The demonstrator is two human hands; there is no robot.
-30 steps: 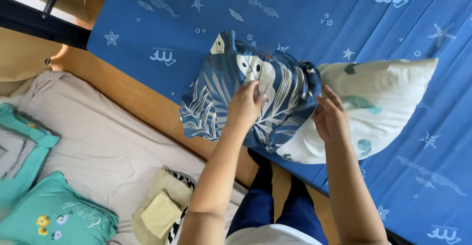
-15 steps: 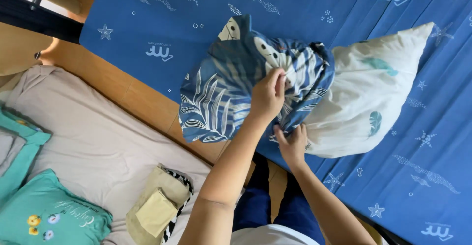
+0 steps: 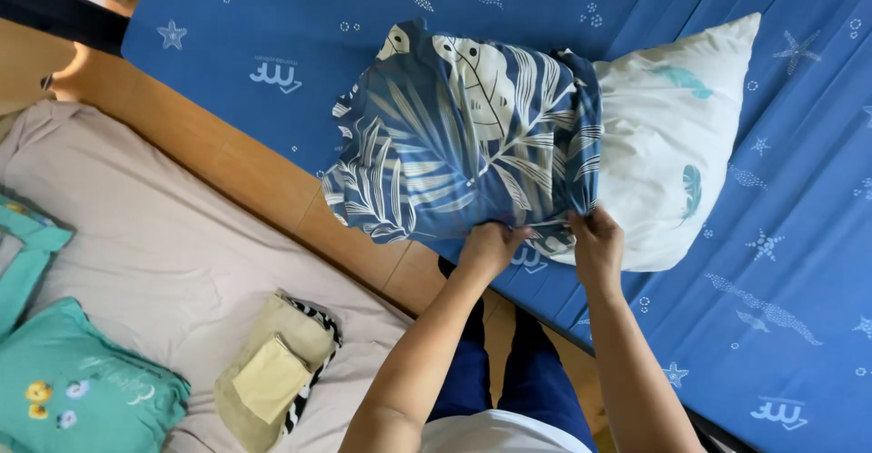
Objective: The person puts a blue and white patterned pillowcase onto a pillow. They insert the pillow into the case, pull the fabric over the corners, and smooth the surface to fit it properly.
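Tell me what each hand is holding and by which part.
Both hands grip the blue leaf-print pillowcase at its near, open edge: the left hand at the bottom hem, the right hand where it meets the white pillow.

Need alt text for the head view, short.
Both hands, left hand and right hand, grip the near edge of a blue leaf-print pillowcase partly covering a white pillow on a blue sheet. A teal cushion lies lower left.

Bare forearms, white top, navy trousers
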